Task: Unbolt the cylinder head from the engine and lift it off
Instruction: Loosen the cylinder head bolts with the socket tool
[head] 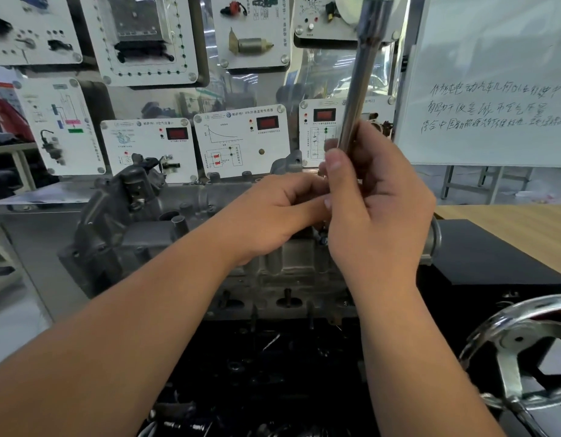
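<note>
My right hand has its grip curled round the lower end of a long steel socket extension, which stands nearly upright with its wider socket end at the top of the frame; my left hand meets it at the bottom, fingers pinched in against the tool's lower tip, though what exactly they pinch is hidden behind my right thumb (a bolt or an adapter, I cannot tell which). So both grips are closed on the tool, and it is held up in the air, well clear of the engine. Below my hands the cylinder head sits seated on the engine block, grey casting on the dark mass beneath, with no gap that I can see between them. Along its near edge I make out a few studs and recesses, but my forearms cover much of the top, so I cannot count which bolts are out. My judgement is that the unbolting is under way or just being set up, and that the lifting has not begun. A chromed handwheel sits at lower right, the worktop lies beyond it, and training panels and a whiteboard stand behind.
</note>
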`<action>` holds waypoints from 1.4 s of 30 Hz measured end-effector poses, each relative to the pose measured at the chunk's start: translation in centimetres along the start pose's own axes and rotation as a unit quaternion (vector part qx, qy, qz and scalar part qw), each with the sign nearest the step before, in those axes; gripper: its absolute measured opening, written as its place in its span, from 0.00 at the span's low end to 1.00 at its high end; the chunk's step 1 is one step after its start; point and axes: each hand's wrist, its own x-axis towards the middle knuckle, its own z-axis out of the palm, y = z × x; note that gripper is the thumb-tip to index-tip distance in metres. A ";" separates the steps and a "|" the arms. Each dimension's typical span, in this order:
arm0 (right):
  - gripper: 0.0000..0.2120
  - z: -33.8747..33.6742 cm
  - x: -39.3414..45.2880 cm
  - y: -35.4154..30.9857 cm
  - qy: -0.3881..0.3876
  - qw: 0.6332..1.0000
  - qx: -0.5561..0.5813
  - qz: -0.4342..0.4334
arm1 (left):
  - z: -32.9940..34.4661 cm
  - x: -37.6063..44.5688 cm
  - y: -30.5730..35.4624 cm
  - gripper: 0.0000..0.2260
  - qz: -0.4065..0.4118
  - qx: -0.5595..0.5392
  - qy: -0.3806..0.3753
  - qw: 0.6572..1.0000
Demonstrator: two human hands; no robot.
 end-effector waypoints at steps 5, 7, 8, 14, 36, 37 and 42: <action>0.19 -0.5 0.3 0.0 -0.021 0.999 0.015 0.019 | -0.1 -0.1 -0.1 0.09 0.010 -0.006 -0.014 1.000; 0.21 -0.4 0.3 -0.2 -0.029 0.999 0.027 0.010 | -0.1 0.0 -0.1 0.09 0.014 -0.014 -0.008 1.000; 0.23 -0.4 0.3 -0.2 -0.032 0.999 0.030 0.007 | -0.1 0.0 -0.1 0.09 0.016 -0.017 -0.006 1.000; 0.19 -0.7 0.6 0.5 -0.016 1.000 -0.010 -0.011 | 0.1 0.2 -0.2 0.10 0.013 -0.047 0.005 0.999; 0.17 -1.2 0.6 0.3 -0.066 0.998 -0.003 0.019 | -0.1 0.0 -0.1 0.07 0.008 -0.028 -0.007 1.000; 0.17 -1.3 0.7 0.3 -0.068 0.997 0.002 0.022 | -0.1 0.0 -0.1 0.07 0.007 -0.023 -0.013 1.000; 0.18 -1.8 0.9 -0.3 -0.089 0.995 0.031 0.011 | -0.1 0.0 -0.1 0.07 0.001 -0.014 -0.018 1.000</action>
